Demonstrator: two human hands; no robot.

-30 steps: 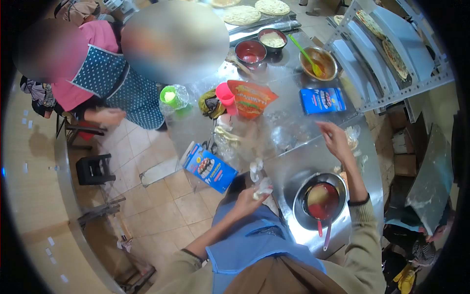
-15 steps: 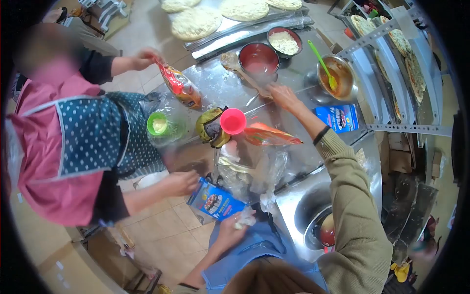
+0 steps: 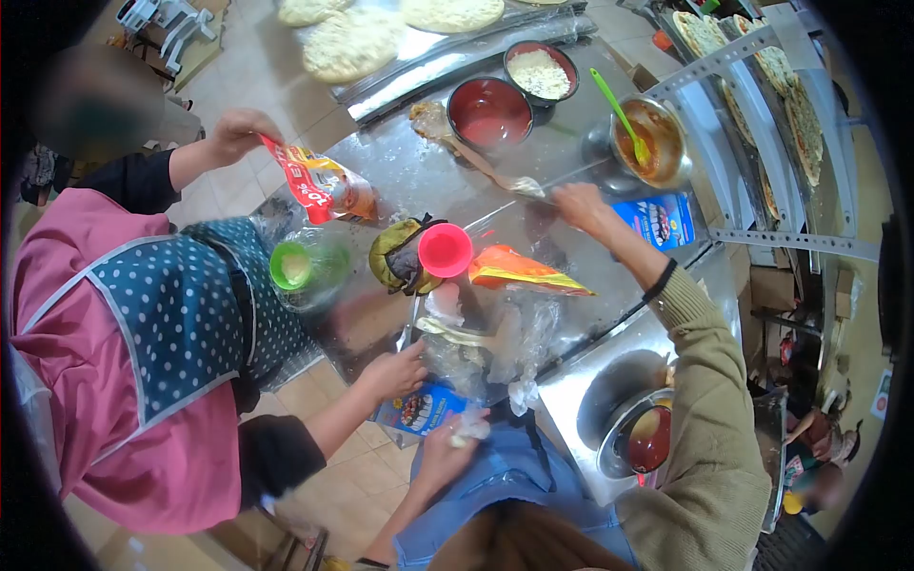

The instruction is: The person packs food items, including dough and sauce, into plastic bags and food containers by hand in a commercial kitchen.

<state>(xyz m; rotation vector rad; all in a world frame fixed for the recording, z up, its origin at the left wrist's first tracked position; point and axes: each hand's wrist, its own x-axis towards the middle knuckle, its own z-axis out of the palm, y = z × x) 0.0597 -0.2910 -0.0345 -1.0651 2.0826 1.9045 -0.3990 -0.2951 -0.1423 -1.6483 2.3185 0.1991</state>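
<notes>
My left hand [image 3: 444, 455] is closed at the near table edge, in front of my blue apron. It grips a blue packet [image 3: 417, 411] with a cake picture, and crumpled whitish plastic [image 3: 469, 428] shows at its fingers. My right hand [image 3: 583, 207] is over the table at the right, its fingers partly hidden and blurred. Left of it lies a wooden spoon [image 3: 484, 169] with something white at its end; another blue packet [image 3: 657, 221] is on its right. A pink cup [image 3: 446, 250] and an orange-red pouch [image 3: 519, 272] stand between my hands.
A co-worker's one hand [image 3: 243, 133] holds a red pouch [image 3: 319, 186]; the other [image 3: 395, 373] is close to my blue packet. Bowls [image 3: 490, 112], a pot with a green spoon [image 3: 652, 143], a green cup [image 3: 292, 265] and clear plastic [image 3: 524, 347] crowd the table. A rack [image 3: 800, 114] stands right.
My right hand has moved right and nearer, away from the wooden spoon's end. The co-worker's lower hand has shifted right above the blue packet, which sits slightly lower. The view has shifted somewhat.
</notes>
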